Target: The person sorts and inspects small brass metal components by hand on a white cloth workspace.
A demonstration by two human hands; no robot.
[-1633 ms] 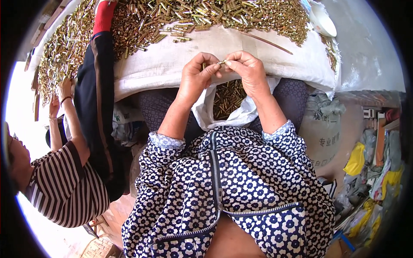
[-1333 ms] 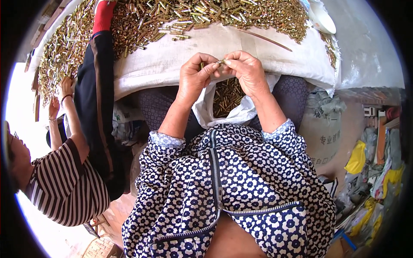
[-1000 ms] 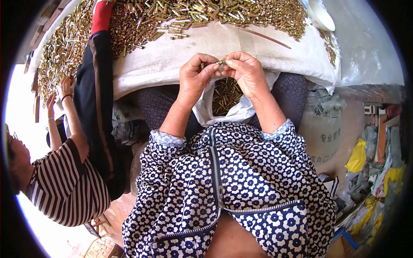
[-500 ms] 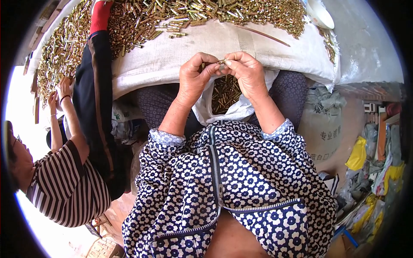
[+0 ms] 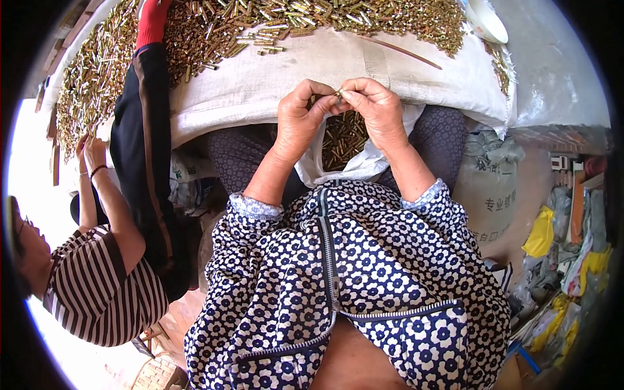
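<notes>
My left hand (image 5: 300, 117) and my right hand (image 5: 376, 112) meet above my lap, at the near edge of the cloth-covered work surface. Both are closed, thumbs against fingers, pinching one small brass-coloured metal piece (image 5: 338, 95) between them. Its exact kind is too small to make out, and my fingertips cover most of it. In my left palm, something dark and metallic shows partly behind the curled fingers. Just beneath my hands, an opened white bag (image 5: 313, 156) between my knees holds many small metal tube-like pieces (image 5: 342, 140).
A wide heap of brass-coloured metal pieces (image 5: 292, 14) covers the far side of the pale cloth (image 5: 312, 62). A thin brown stick (image 5: 403, 52) and a white bowl (image 5: 486, 23) lie right. At left, a co-worker's hands (image 5: 93, 154) are beside a dark-clothed limb (image 5: 146, 123) with a red end.
My two hands stay pinched together and shift very slightly right in view. The co-worker's hands at the left have come lower and closer together.
</notes>
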